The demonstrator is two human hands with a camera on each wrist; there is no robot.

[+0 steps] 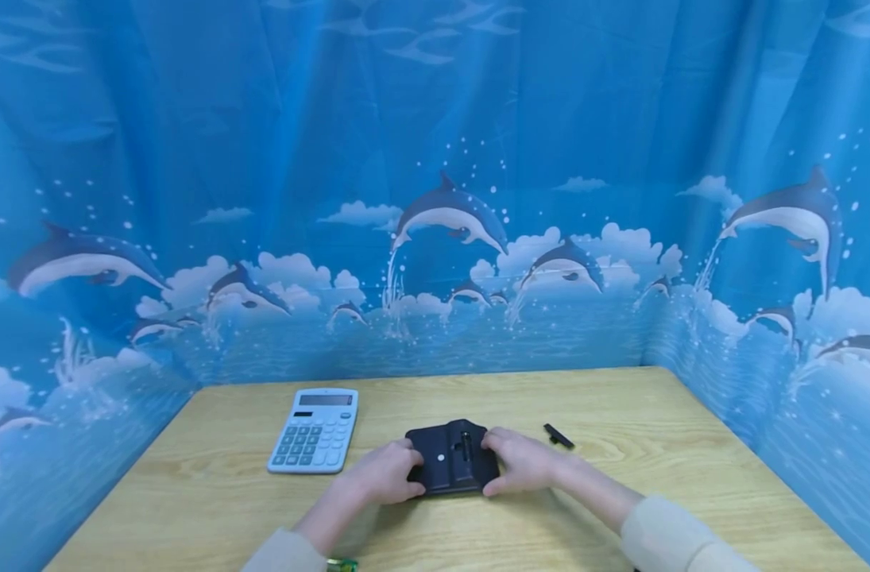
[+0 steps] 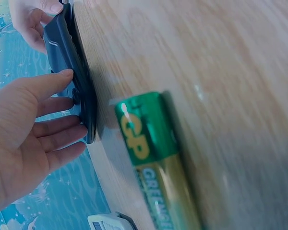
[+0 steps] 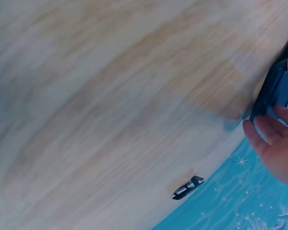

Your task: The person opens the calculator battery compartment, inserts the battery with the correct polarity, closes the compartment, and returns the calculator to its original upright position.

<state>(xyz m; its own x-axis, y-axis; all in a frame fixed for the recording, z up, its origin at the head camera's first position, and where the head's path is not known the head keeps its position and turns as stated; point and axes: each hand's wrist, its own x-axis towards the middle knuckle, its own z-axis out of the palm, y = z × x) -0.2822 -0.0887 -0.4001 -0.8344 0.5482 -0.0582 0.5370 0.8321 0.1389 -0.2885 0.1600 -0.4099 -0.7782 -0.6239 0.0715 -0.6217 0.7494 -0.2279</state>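
Observation:
A flat black device [image 1: 442,457] with a raised ridge lies on the table between the hands, its open battery slot [image 1: 466,446] facing up. A dark thin shape is in the slot; whether it is a battery is too small to tell. My left hand [image 1: 386,474] holds the device's left edge between thumb and fingers. On the opposite edge, my right hand [image 1: 522,461] grips in the same way. A small black cover [image 1: 559,436] lies apart, right of the right hand. In the left wrist view a green and gold GP battery [image 2: 151,148] lies near the left hand.
A light blue calculator [image 1: 315,431] lies face up at the back left of the wooden table [image 1: 620,461]. Blue curtains [image 1: 435,334] printed with dolphins hang behind the table and along its sides.

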